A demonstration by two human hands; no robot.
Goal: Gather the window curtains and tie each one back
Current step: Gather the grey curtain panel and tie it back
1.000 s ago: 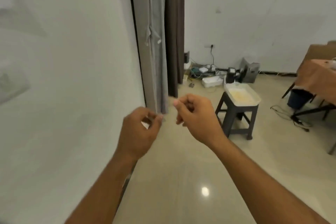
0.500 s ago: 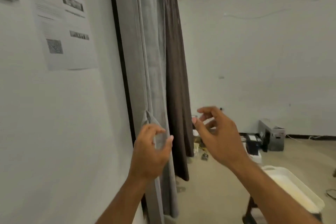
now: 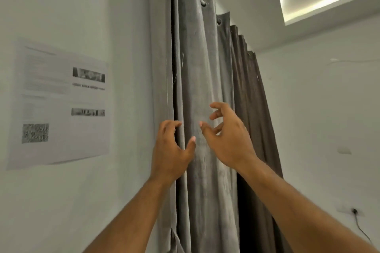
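With both grips spread and empty, left hand (image 3: 171, 155) touches the vertical grey pleated fabric curtain (image 3: 202, 92) at centre frame; right hand (image 3: 228, 139) hovers just right.

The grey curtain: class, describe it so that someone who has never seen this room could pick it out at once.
Find the white wall with the printed sheet taped to it. Just right of it hang two curtains on one rod; the grey curtain is the nearer one, with the left hand at its edge. Its neighbour, the brown curtain, is darker and hangs farther along.
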